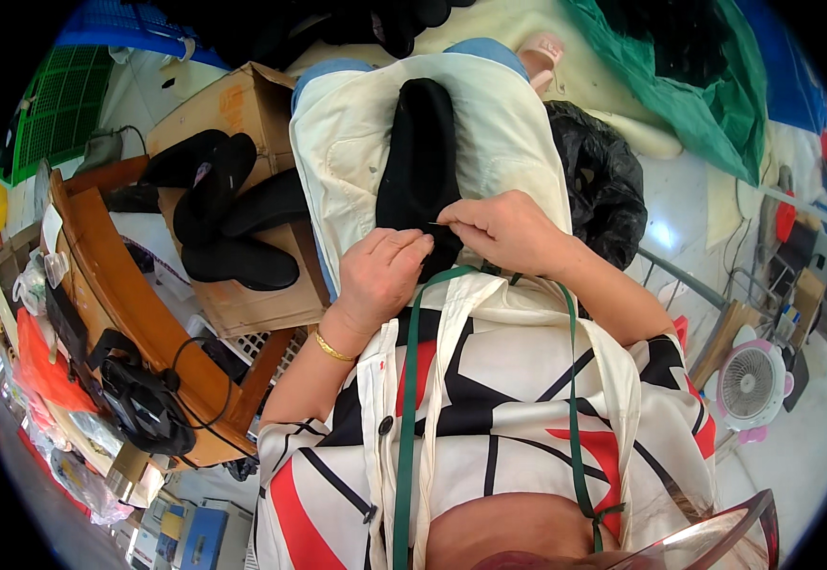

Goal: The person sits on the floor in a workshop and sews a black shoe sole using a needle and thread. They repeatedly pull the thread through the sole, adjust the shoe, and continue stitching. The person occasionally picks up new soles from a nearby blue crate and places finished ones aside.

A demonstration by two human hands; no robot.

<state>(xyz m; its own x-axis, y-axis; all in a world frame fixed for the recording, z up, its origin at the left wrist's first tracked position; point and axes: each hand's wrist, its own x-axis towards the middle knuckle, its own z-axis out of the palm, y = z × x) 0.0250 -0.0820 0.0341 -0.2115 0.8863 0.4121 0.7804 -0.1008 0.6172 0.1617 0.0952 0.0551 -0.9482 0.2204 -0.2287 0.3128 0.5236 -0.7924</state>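
Observation:
A long black shoe sole piece (pixel 420 142) lies on a cream apron (pixel 508 133) spread over my lap. My left hand (pixel 382 273) grips the near end of the black piece, fingers curled around it. My right hand (pixel 499 231) pinches a thin needle or thread at the same near end, its fingertips touching the black material right next to my left hand. A gold bracelet (pixel 332 349) circles my left wrist.
A cardboard box (pixel 242 114) to my left carries several more black sole pieces (pixel 228 204). A wooden chair (pixel 138 304) with a small black fan (pixel 142 404) stands further left. A black plastic bag (pixel 603 180) lies to my right, and a pink-white fan (pixel 750 383) stands on the floor.

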